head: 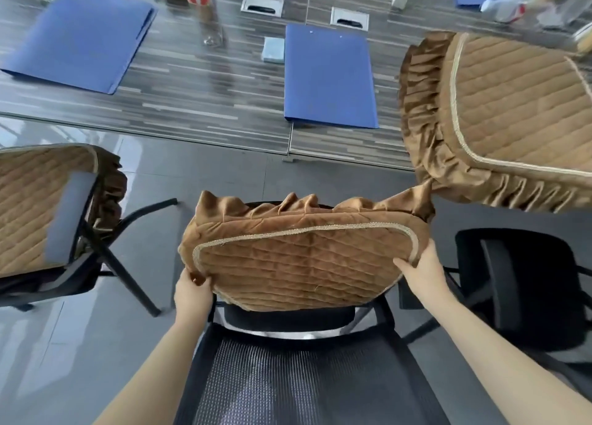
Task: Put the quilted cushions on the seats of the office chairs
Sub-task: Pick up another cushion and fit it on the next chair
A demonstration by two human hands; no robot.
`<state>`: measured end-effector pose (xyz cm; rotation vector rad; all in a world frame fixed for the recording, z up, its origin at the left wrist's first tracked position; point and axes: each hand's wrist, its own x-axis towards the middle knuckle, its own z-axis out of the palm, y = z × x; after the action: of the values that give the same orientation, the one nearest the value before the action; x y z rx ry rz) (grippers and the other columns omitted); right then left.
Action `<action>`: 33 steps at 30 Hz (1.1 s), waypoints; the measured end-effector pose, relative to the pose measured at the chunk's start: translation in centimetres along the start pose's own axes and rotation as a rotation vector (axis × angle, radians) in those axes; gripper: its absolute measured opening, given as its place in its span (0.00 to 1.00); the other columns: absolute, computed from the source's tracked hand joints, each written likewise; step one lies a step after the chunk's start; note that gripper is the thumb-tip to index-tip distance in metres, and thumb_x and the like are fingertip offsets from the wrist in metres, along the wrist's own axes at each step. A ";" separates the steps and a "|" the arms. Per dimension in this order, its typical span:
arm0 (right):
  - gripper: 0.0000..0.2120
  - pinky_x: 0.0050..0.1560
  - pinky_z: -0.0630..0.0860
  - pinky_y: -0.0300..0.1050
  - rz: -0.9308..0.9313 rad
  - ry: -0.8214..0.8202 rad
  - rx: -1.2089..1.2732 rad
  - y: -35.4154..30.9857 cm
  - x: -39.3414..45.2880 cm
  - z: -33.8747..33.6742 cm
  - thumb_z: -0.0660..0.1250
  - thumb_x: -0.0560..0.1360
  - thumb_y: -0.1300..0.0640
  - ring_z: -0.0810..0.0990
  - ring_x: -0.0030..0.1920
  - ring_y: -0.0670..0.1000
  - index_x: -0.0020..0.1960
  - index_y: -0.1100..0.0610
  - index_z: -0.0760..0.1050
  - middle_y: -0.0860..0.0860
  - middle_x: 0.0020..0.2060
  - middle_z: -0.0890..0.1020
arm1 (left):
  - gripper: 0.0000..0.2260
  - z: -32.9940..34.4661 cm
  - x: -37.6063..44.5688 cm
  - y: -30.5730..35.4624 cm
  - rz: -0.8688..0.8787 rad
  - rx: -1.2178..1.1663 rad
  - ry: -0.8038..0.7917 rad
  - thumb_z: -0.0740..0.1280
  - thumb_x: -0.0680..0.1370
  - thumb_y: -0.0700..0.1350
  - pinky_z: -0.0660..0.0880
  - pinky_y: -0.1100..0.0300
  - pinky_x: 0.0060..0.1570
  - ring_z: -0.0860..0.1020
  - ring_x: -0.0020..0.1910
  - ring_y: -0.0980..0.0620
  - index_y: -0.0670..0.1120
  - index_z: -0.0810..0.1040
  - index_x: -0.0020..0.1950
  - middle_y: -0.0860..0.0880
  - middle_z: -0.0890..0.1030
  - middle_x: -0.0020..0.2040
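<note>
I hold a brown quilted cushion (301, 261) with a ruffled edge over the seat of the black mesh office chair (288, 370) right below me. My left hand (192, 291) grips its left corner and my right hand (423, 271) grips its right edge. The cushion sits tilted, its far ruffle standing up, and hides most of the seat. A second cushion (35, 207) lies on the seat of the chair at the left. A third cushion (509, 110) rests on the table edge at the right.
A long dark striped table (198, 82) runs across the top with blue folders (330, 75), cable ports and bottles. Another black chair (519, 283) without a cushion stands at the right. Glossy grey floor (57, 344) lies between the chairs.
</note>
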<state>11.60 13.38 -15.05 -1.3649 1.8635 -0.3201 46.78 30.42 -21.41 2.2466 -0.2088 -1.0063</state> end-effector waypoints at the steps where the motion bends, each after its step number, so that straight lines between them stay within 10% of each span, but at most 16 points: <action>1: 0.29 0.65 0.69 0.52 -0.002 -0.003 -0.041 0.2 0.5 0.6 0.72 0.73 0.62 0.73 0.65 0.59 0.69 0.60 0.62 0.57 0.63 0.75 | 0.12 0.5 0.4 -0.6 -0.027 0.007 0.003 0.67 0.77 0.39 0.75 0.46 0.55 0.79 0.53 0.42 0.44 0.76 0.60 0.46 0.82 0.51; 17: 0.13 0.48 0.70 0.53 -0.215 0.085 -0.430 1.7 12.7 12.4 0.60 0.78 0.65 0.71 0.51 0.63 0.60 0.60 0.61 0.61 0.57 0.65 | 0.13 11.3 7.8 -2.3 0.163 0.152 0.133 0.61 0.81 0.41 0.72 0.46 0.58 0.74 0.61 0.41 0.43 0.64 0.64 0.45 0.73 0.63; 22: 0.19 0.56 0.69 0.56 -0.304 0.077 -0.438 1.4 17.0 16.0 0.60 0.79 0.64 0.70 0.56 0.65 0.69 0.59 0.62 0.62 0.60 0.64 | 0.07 12.4 10.4 -4.1 0.272 0.166 0.108 0.61 0.81 0.42 0.74 0.44 0.42 0.75 0.42 0.45 0.48 0.62 0.50 0.47 0.73 0.44; 26: 0.30 0.61 0.68 0.54 -0.350 0.038 -0.388 1.6 21.1 18.2 0.62 0.79 0.60 0.70 0.57 0.61 0.77 0.53 0.54 0.61 0.60 0.65 | 0.10 12.2 13.6 -6.2 0.282 0.271 0.158 0.63 0.81 0.47 0.72 0.49 0.44 0.74 0.44 0.47 0.47 0.68 0.60 0.47 0.68 0.53; 29: 0.36 0.62 0.66 0.53 -0.133 0.007 -0.400 2.5 23.1 18.8 0.60 0.80 0.56 0.68 0.65 0.61 0.79 0.53 0.41 0.62 0.69 0.63 | 0.30 12.5 16.3 -7.6 0.037 0.232 0.194 0.64 0.81 0.46 0.69 0.43 0.59 0.71 0.58 0.34 0.40 0.55 0.78 0.36 0.64 0.65; 33: 0.35 0.67 0.63 0.55 0.221 -0.149 -0.522 6.8 22.4 18.7 0.59 0.78 0.64 0.64 0.71 0.65 0.78 0.62 0.43 0.65 0.73 0.62 | 0.27 13.5 17.7 -8.9 -0.155 0.308 0.074 0.57 0.83 0.44 0.63 0.41 0.66 0.64 0.70 0.31 0.33 0.52 0.77 0.31 0.63 0.73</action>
<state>17.78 0.58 -41.39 -1.4436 2.0251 0.3981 48.35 23.57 -44.29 2.6092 -0.1690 -1.0258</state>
